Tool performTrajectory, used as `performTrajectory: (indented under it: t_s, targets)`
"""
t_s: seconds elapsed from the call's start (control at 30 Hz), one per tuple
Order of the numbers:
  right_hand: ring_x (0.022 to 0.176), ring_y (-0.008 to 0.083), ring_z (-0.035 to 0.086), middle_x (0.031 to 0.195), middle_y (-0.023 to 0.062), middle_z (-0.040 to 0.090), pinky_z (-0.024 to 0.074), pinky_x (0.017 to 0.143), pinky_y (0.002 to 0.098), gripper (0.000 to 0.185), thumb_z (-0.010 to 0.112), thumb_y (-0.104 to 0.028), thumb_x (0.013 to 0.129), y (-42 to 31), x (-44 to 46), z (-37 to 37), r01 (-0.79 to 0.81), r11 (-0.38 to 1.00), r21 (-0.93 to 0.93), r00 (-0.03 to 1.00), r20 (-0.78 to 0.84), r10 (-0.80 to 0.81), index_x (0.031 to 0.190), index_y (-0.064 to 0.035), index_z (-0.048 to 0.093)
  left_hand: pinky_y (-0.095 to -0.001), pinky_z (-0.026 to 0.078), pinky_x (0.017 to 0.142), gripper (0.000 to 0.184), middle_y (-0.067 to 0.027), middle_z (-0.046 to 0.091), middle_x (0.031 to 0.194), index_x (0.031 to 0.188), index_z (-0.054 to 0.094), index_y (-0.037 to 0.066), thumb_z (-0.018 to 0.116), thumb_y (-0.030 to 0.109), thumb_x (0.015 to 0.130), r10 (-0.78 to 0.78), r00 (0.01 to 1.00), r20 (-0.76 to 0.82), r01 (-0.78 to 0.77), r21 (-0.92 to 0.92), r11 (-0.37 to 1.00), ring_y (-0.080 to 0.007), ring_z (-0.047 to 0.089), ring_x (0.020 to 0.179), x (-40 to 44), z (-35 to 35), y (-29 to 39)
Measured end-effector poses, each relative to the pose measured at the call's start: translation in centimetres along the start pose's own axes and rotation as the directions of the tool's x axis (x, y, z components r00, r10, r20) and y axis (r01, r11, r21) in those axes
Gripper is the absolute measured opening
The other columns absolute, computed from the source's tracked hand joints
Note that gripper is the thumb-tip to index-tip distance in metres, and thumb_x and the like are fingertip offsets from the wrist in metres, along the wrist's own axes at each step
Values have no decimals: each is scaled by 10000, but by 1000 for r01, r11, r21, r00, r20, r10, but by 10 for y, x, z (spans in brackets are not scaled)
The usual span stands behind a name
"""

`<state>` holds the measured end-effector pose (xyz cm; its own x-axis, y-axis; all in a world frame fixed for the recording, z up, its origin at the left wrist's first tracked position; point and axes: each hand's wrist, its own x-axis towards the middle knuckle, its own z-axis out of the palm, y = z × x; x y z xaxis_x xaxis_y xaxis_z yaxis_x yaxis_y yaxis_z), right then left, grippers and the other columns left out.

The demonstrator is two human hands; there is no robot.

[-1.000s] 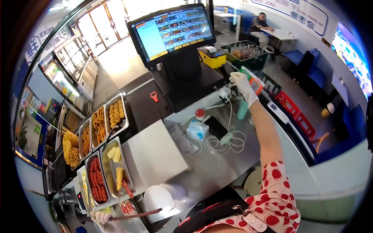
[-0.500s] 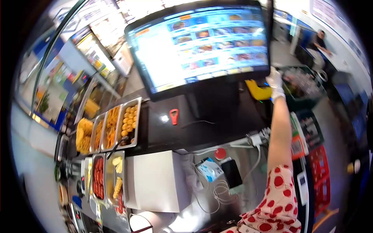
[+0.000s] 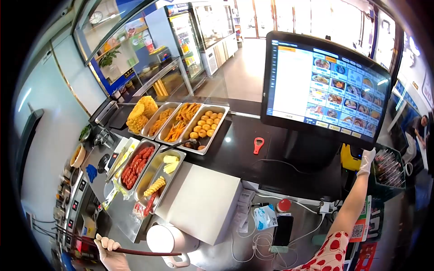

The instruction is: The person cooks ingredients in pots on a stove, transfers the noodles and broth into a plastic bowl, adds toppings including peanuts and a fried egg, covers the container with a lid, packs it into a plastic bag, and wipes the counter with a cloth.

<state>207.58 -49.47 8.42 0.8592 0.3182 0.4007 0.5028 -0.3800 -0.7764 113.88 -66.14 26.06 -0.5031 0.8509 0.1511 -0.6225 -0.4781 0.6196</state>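
My left hand [image 3: 110, 253], in a pale glove, is closed around long dark-brown chopsticks [image 3: 144, 253] at the bottom left. The chopsticks pass in front of a white kettle-like jug [image 3: 165, 239]. My right hand [image 3: 367, 161], also gloved, is at the lower right corner of a touchscreen monitor [image 3: 323, 92] showing a menu of food pictures. Its fingers appear closed on that corner and are partly hidden there. Just left of this hand, a yellow device [image 3: 351, 158] stands under the screen.
Metal trays hold eggs [image 3: 208, 124], fried strips [image 3: 183, 119], sausages [image 3: 137, 168] and spiral snacks [image 3: 154, 186]. A white box [image 3: 199, 194] stands beside them. A red bottle opener [image 3: 258, 145], phone [image 3: 282, 230] and cables lie nearby. A green crate [image 3: 386, 169] stands right; another person [image 3: 418, 131] sits beyond.
The view has swung left, so the monitor and counter appear further right. My left hand with the chopsticks has come into view. My right hand stays at the monitor's edge, now at its lower corner.
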Motion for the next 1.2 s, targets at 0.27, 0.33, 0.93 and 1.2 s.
performTrajectory:
  t_s: [0.27, 0.33, 0.93, 1.2]
  targets:
    - [838, 168, 554, 889, 74, 599, 436, 783, 306, 188, 549, -138, 925, -115, -149, -22, 73, 884, 461, 986, -167, 6, 962, 45, 569, -219, 336, 589, 278, 31, 290, 740, 1169, 544, 51, 428, 243, 1004, -30, 1000, 1, 30, -81, 996, -82, 294, 612, 6, -57, 58]
    - [955, 180, 560, 972, 79, 602, 429, 847, 318, 240, 557, -177, 927, -121, -202, -30, 109, 717, 689, 993, -49, -103, 1030, 40, 567, -201, 284, 514, 251, 37, 278, 697, 1090, 543, 52, 416, 253, 1008, -9, 999, -31, 8, -38, 999, -64, 269, 564, 11, -69, 76]
    - [934, 124, 594, 1017, 59, 635, 475, 823, 284, 415, 647, -169, 791, -663, -1019, -92, -300, 902, 309, -674, 600, -430, 1159, -3, 551, -196, 456, 722, 543, -114, 640, 1127, 1270, 496, -67, 672, 49, 770, -290, 929, -232, 366, 702, 611, -73, 567, 832, 108, -326, 295]
    - [992, 130, 581, 1075, 73, 608, 461, 867, 264, 550, 590, -56, 780, -689, -1219, -46, -151, 935, 321, -919, 303, -252, 1299, 9, 419, -251, 483, 817, 429, -123, 668, 998, 1141, 594, -72, 724, 118, 778, 22, 834, -551, 370, 589, 719, -140, 628, 899, 160, -460, 365]
